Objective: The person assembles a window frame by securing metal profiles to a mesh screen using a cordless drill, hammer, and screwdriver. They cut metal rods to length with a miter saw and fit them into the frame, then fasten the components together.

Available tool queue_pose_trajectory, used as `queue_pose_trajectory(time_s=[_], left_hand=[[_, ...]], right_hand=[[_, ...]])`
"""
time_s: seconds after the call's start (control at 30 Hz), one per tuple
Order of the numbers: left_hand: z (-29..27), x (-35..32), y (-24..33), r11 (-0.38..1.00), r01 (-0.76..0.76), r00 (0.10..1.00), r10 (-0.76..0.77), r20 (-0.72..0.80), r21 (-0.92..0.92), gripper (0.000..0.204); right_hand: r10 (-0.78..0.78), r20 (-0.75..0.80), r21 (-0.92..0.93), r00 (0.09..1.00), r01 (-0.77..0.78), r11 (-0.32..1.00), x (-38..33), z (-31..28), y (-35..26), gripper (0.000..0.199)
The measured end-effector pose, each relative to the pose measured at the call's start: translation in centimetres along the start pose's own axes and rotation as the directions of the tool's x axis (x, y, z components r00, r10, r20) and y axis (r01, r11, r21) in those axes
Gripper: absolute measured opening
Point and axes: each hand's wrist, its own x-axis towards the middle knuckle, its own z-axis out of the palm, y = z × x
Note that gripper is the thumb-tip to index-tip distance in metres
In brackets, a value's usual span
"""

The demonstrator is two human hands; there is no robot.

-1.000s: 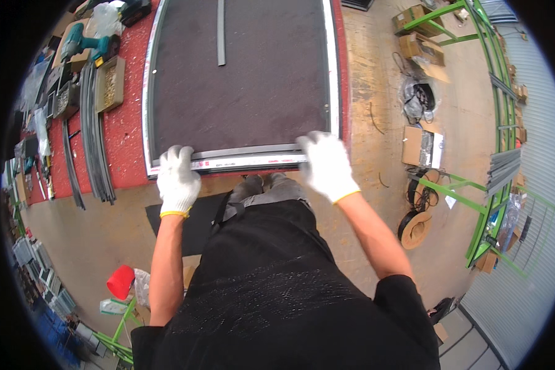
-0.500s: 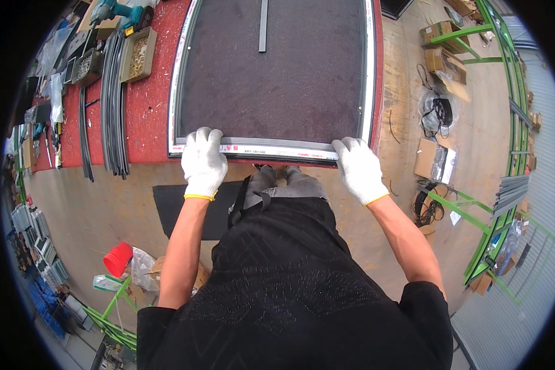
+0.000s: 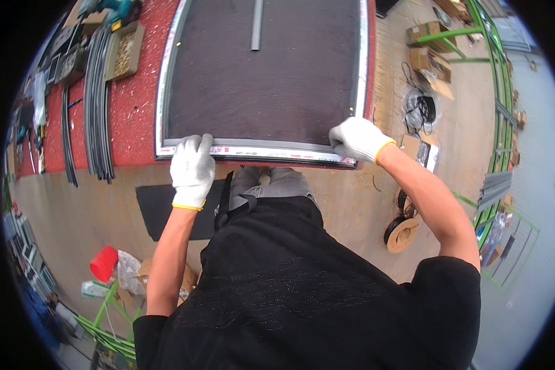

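Note:
A large mesh screen (image 3: 262,92) in a white, film-covered frame (image 3: 277,153) lies before me, with a grey strip (image 3: 271,143) along the inside of its near bar. My left hand (image 3: 193,169), in a white knit glove, rests on the near bar toward the left corner. Its fingers stretch over the bar and the strip; the thumb is hidden. At the near right corner my gloved right hand (image 3: 359,139) is closed, knuckles up, and whatever its fingers may hold is hidden. A short grey bar (image 3: 256,28) lies on the mesh farther away.
Long dark strips (image 3: 97,105) lie on the red work table (image 3: 139,105) at left, beside a bin of small hardware (image 3: 124,54) and a cordless drill (image 3: 124,11). Boxes (image 3: 430,61) and a cable spool (image 3: 402,234) sit on the floor at right, near a green rack (image 3: 498,92).
My right hand has turned inward and closed into a fist at the corner, its elbow swinging outward. My left hand stays on the near bar. The whole view has shifted slightly.

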Motion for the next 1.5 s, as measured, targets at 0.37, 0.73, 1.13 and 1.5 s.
queue_pose_trajectory(time_s=[0.37, 0.73, 1.13, 1.5], left_hand=[[0.4, -0.4, 0.5, 0.997, 0.056, 0.998, -0.057, -0.024, -0.046, 0.057], [-2.1, -0.7, -1.3, 0.779, 0.6, 0.746, -0.627, -0.222, -0.183, 0.055], [-2.5, 2.0, -0.9, -0.216, 0.808, -0.065, -0.957, 0.281, -0.548, 0.113], [-3.2, 2.6, -2.7, -0.261, 0.836, -0.056, -0.916, 0.398, -0.483, 0.108]], right_hand=[[-0.111, -0.13, 0.206, 0.985, 0.137, 0.969, 3.5, -0.3, -4.4, 0.026], [-0.038, 0.124, 0.272, 0.992, 0.002, 0.962, 12.7, -4.7, -13.4, 0.034], [-0.196, 0.174, 0.137, 0.965, 0.173, 0.975, 24.1, -7.3, -25.7, 0.049], [-0.203, 0.09, 0.079, 0.975, 0.196, 0.977, 24.6, -6.4, -26.6, 0.035]])
